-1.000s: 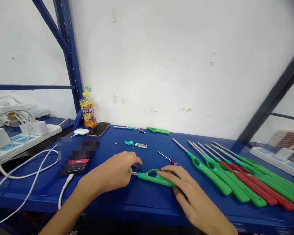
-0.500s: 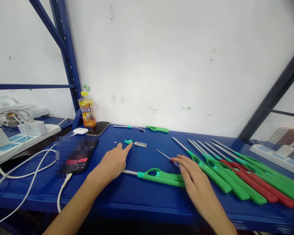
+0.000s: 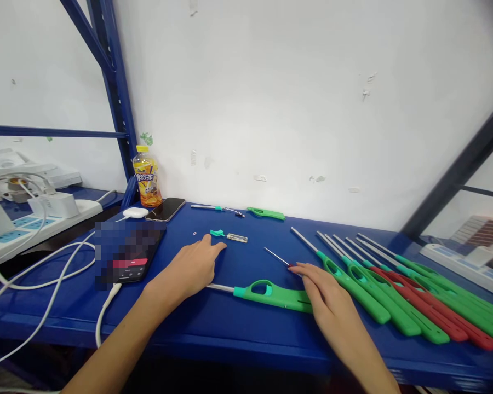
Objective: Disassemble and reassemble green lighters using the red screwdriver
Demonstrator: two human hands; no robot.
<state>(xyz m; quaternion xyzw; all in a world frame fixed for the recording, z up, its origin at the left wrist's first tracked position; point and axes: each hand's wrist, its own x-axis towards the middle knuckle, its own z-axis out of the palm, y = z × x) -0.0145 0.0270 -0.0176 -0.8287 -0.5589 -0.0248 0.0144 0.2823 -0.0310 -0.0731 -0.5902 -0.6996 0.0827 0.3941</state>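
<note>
My left hand [image 3: 195, 265] is held low over the blue table, index finger and thumb apart and nothing in it. Just beyond its fingertips lie a small teal plastic trigger [image 3: 217, 233] and a clear fuel tank [image 3: 237, 238] with a metal end. A screwdriver [image 3: 276, 256] with a thin metal shaft points away to the left; its reddish handle is mostly covered by the fingers of my right hand [image 3: 324, 293], closed over it. Between my hands a green gas lighter [image 3: 273, 296] lies flat. Its handle end is partly behind my right hand, its tube tip behind my left.
Several green and red lighters [image 3: 394, 295] lie in a row at right. At the back are a loose metal tube [image 3: 205, 207] and a green shell piece [image 3: 267, 213]. Phones [image 3: 166, 209], white cables [image 3: 61, 273], a drink bottle [image 3: 148, 178] and a power strip [image 3: 41, 224] occupy the left.
My left hand has drawn back slightly from the teal trigger, so more of it shows. The fingers of my right hand have closed over the screwdriver handle. The view has shifted a little.
</note>
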